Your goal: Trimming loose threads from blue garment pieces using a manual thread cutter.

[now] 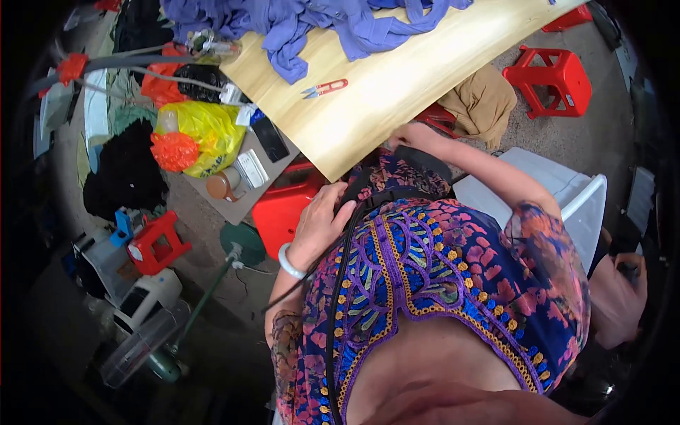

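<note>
My left hand (322, 218), with a pale bangle (289, 263) at its wrist, rests against the side of my floral clothing at the lap. Its fingers are stretched out and a little apart, and nothing shows in them. At the near edge of the wooden table (368, 106) is my right hand (414, 136), beside a dark flap of cloth (425, 161). Its fingers are mostly hidden, so their grip is unclear. On the tabletop lie red-handled thread snips (326, 88), their blades pointing left. Purple garments (319, 28) are heaped at the far side.
Left of the table a small board holds a phone (270, 138), a white box (251, 168), a brown-filled jar (221, 185) and a yellow bag (216, 134). A red stool (556, 81), brown cloth (482, 103) and a pale plastic bin (520, 180) stand to the right.
</note>
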Motion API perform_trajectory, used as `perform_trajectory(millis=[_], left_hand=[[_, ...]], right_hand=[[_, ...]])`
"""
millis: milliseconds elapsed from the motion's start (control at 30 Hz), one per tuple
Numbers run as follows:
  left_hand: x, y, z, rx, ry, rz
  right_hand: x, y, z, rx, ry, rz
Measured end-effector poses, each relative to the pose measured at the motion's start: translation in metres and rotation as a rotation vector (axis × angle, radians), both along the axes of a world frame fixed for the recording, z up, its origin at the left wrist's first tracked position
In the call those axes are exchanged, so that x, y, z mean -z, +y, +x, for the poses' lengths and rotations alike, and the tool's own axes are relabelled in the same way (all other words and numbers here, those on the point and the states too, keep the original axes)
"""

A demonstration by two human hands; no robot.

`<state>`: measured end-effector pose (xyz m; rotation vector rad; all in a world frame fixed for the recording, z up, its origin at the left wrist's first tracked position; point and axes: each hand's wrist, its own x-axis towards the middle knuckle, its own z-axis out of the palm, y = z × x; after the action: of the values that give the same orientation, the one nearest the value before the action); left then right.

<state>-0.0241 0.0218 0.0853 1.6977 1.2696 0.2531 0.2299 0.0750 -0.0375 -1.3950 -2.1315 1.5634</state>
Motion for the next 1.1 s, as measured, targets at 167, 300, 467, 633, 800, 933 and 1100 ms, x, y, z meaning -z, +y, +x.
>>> perform_trajectory(millis=[167,300,467,633,800,933,1100], left_hand=[[-0.044,0.006,-0.020,-0.110,-0.286,-0.315],[-0.067,0.003,-0.052,-0.223,-0.473,-0.429],[-0.042,0.010,-0.077,-0.298,-0.498,-0.505],[-0.043,-0.004,-0.069,-0.280,-0.510,-0.608],[-0.048,0.000,-0.056,-0.308,-0.473,-0.738],[-0.081,0.004,-0.044,-0.190,-0.617,-0.531],[-0.101,0.024,-0.030,-0.183,-1.443,-0.248]], right_hand=[[0.052,0.063,-0.052,-0.056,-0.305,0.293],[0.077,0.096,-0.093,0.004,-0.425,0.606],[0.088,0.112,-0.123,0.076,-0.620,0.880],[0.077,0.122,-0.139,-0.008,-0.629,0.658],[0.078,0.126,-0.137,0.050,-0.529,0.498],[0.062,0.127,-0.130,-0.118,-0.454,0.363],[0.078,0.118,-0.099,-0.288,-0.379,0.354]])
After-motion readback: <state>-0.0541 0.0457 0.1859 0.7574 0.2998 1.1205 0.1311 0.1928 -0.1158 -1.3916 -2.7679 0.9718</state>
